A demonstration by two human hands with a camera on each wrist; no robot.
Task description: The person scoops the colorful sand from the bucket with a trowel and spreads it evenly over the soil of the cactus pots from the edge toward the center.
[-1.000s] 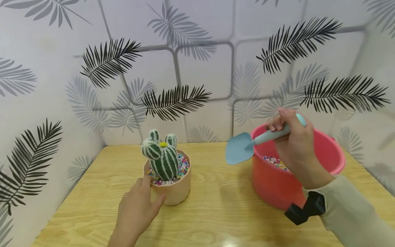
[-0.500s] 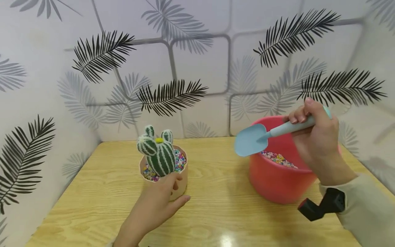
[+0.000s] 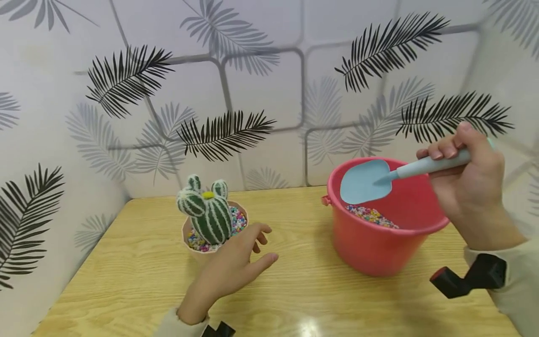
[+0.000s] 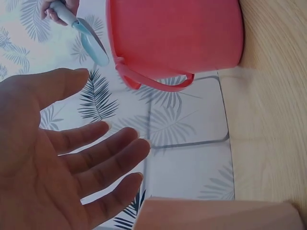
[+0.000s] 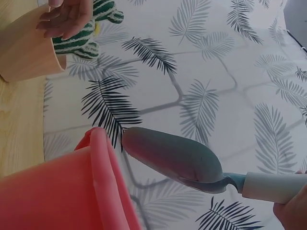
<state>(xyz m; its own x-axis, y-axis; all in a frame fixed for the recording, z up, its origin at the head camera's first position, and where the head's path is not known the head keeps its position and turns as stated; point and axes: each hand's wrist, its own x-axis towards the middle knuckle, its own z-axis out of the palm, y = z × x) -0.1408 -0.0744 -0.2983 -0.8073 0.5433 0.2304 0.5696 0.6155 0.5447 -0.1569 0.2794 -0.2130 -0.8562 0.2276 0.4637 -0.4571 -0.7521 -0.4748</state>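
My right hand grips the handle of a light blue hand trowel. The trowel's blade hangs above the red bucket, tip pointing left, and no beads show on it. Multicoloured beads lie in the bottom of the bucket. My left hand is in the air in front of the pot, fingers loosely bent and apart, with nothing in the palm in the left wrist view. Behind it stands a peach pot filled with coloured beads, holding a green-and-white knitted cactus. The hand hides part of the pot.
Everything stands on a light wooden table. A white wall with leaf patterns rises directly behind. The bucket's red handle hangs at its side in the left wrist view.
My left hand has come off the pot's rim and moved right. The right hand has carried the trowel right, from beside the bucket to above its opening. The view has shifted slightly.
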